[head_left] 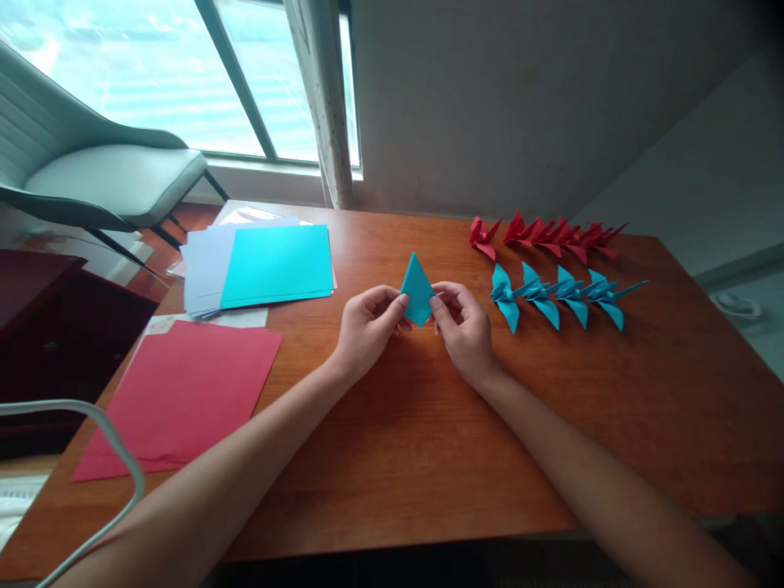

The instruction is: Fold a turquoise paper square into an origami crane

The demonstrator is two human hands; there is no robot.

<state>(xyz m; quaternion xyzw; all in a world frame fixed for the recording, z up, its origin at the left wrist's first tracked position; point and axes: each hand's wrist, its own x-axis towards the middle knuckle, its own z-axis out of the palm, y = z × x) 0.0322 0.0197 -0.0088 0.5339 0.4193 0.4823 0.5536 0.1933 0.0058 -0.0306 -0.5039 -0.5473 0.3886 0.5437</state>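
Note:
A small blue folded paper [417, 289], kite-shaped with its long point facing away from me, is held up over the middle of the table. My left hand [370, 325] pinches its left corner between thumb and fingers. On the opposite corner, my right hand [464, 331] has the same kind of pinch, thumb on top. The fingertips behind the paper are partly hidden. To the right of my hands stands a row of blue paper cranes [539, 296], with a row of red paper cranes [551, 237] behind it.
Blue paper sheets [278, 265] lie on pale sheets [205, 265] at the table's back left. Nearer me are red sheets [184, 392]. A white cable [126, 449] crosses by my left forearm. Beyond the wooden table [392, 474] are a chair [116, 180] and a window [153, 73].

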